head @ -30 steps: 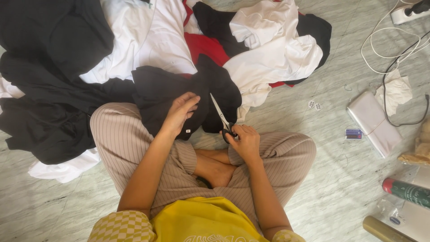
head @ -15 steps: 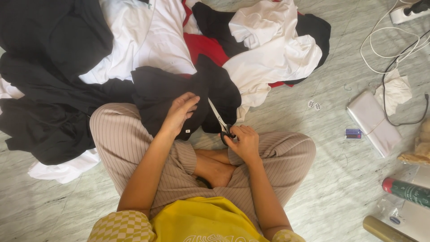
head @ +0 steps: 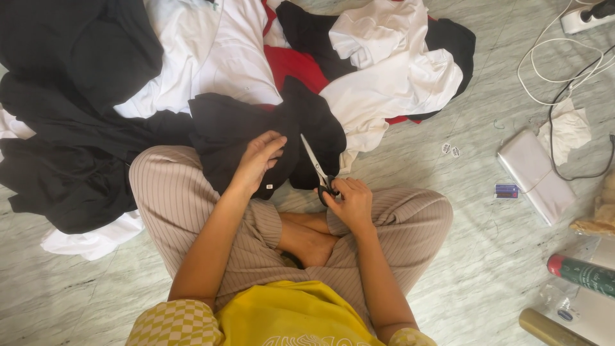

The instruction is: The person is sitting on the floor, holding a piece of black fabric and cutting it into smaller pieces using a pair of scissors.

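Trimming looks underway: left hand (head: 259, 160) pinches the black garment (head: 256, 131), right hand (head: 349, 202) grips scissors (head: 318, 170); next, blades need careful aim.

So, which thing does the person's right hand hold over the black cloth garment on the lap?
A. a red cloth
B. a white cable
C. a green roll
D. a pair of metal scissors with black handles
D: the right hand closes its grip on the pair of metal scissors with black handles, blades pointing up across the black cloth garment.
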